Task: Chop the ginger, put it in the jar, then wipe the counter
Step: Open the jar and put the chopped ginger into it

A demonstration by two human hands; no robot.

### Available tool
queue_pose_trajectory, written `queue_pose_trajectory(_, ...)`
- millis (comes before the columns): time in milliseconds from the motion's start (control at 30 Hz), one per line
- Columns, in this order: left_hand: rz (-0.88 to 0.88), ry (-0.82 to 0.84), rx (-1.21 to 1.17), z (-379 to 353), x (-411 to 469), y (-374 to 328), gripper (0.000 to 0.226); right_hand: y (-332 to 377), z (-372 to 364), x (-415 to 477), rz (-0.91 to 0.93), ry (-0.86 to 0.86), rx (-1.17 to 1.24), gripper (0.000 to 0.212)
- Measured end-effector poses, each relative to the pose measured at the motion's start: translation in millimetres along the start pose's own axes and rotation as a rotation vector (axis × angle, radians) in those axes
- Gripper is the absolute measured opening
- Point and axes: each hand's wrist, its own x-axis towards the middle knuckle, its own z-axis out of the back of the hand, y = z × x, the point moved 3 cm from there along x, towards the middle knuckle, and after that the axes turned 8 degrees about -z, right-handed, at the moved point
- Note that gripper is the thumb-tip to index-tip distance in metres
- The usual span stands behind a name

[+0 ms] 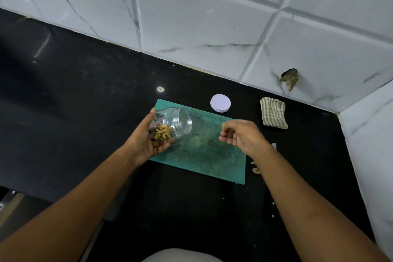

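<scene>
Item, centre of the frame: one jar (180, 122), clear and round with a threaded neck, tipped on its side with its mouth toward the right. Inside we record the chopped ginger (163, 132), a small heap of pale yellow sticks lying against the lower wall. The left hand (146, 142) cradles the jar palm up, thumb stretched over its base end and fingers curled under it. The right hand (241, 136) hangs over the right half of the board, knuckles up and fingers bunched inward, pinching one small yellowish ginger bit (223, 125) at the fingertips, apart from the jar's mouth. Beneath both hands we note one cutting board (212, 155), green, flat and rectangular, its face scuffed and dusted with pale residue. A few tan ginger scraps (255, 169) lie just off its right edge. One round lilac lid (220, 102) lies just past the board's upper edge. One striped, folded cloth (273, 112) lies to its right. All rest on a glossy black counter (85, 102). White veined wall tiles (202, 17) fill the top, one of them chipped at the right.
</scene>
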Motion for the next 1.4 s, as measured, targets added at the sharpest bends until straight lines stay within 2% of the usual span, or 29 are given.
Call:
queue_pose_trajectory(100,-0.001,0.025,0.01,-12.3,0.7,2.7,0.077,20.3,-11.0,-17.5,0.134,0.052,0.057,0.007)
queue_pose_trajectory(200,0.002,0.063,0.027,-30.5,0.4,3.1,0.072,29.5,-37.7,-37.5,0.279,0.114,-0.268,0.007)
queue_pose_trajectory(300,-0.006,0.091,0.04,-43.8,0.1,1.5,0.067,34.3,-51.3,-46.9,0.474,-0.001,-0.69,0.015)
queue_pose_trajectory(400,-0.013,0.093,0.033,-47.5,-1.0,-1.7,0.065,39.8,-50.1,-48.7,0.631,-0.1,-0.772,0.013)
queue_pose_trajectory(500,-0.018,0.082,0.025,-45.5,-2.1,-3.0,0.065,39.1,-48.6,-46.4,0.72,-0.108,-0.828,0.017)
queue_pose_trajectory(567,-0.013,0.074,0.022,-42.5,-1.5,-1.9,0.067,35.7,-47.7,-44.0,0.691,-0.036,-0.894,0.019)
queue_pose_trajectory(633,-0.005,0.07,0.017,-38.2,-0.4,-0.8,0.071,34.8,-42.0,-40.2,0.633,0.0,-0.821,0.02)
queue_pose_trajectory(733,0.003,0.063,0.002,-30.8,2.8,-0.7,0.075,41.6,-23.2,-29.4,0.558,-0.079,-0.532,0.011)
queue_pose_trajectory(800,0.003,0.057,-0.005,-26.6,5.7,-2.3,0.078,45.8,-6.8,-15.4,0.497,-0.149,-0.454,0.013)
queue_pose_trajectory(967,0.0,0.039,-0.019,-19.5,14.9,-9.3,0.085,46.2,24.7,31.7,0.406,-0.336,-0.731,0.018)
queue_pose_trajectory(1033,0.0,0.033,-0.016,-17.7,19.4,-13.0,0.084,48.0,24.1,47.1,0.396,-0.346,-0.831,0.024)
queue_pose_trajectory(1200,-0.004,0.018,0.015,-17.9,32.7,-26.5,0.081,59.5,3.7,80.9,0.425,-0.365,-1.054,0.056)
queue_pose_trajectory(1400,0.014,0.016,0.012,-21.1,51.1,-39.2,0.077,63.1,-16.8,109.9,0.393,-0.308,-1.279,0.081)
